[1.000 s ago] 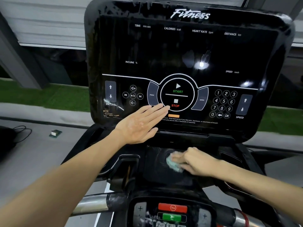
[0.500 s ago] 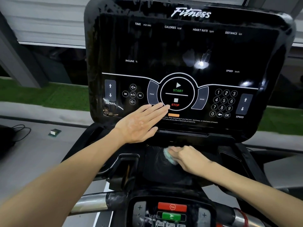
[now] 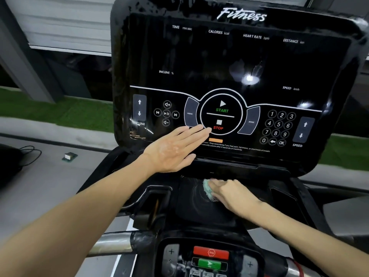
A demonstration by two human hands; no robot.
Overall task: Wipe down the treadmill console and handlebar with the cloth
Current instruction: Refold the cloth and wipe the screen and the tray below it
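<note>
Both hands are in view at the centre of my feed. The left hand [image 3: 173, 148] lies flat on the lower edge of the console [image 3: 219, 56], fingers straight and close together, holding nothing; its fingertips reach the rim of the round START/STOP ring [image 3: 221, 111] beside the red STOP label. The right hand [image 3: 231, 193] is lower and to the right, fingers bent over the cloth [image 3: 207, 188], a small pale green wad that it presses onto the dark tray [image 3: 189, 204] just beneath the console. That hand is a little blurred, so I cannot make out exactly how the fingers lie. Only the cloth's left edge shows past the fingertips.

On the glossy black console, the number keypad [image 3: 278, 126] sits at centre right. Along the bottom of the frame the handlebar [image 3: 113, 243] runs across, its metal tube showing at lower left. Between its ends is a small panel with a red button [image 3: 211, 252] above a green button [image 3: 209, 263].

At the left of the frame, a black cable [image 3: 30, 154] and a small box [image 3: 69, 156] lie on the grey floor.
</note>
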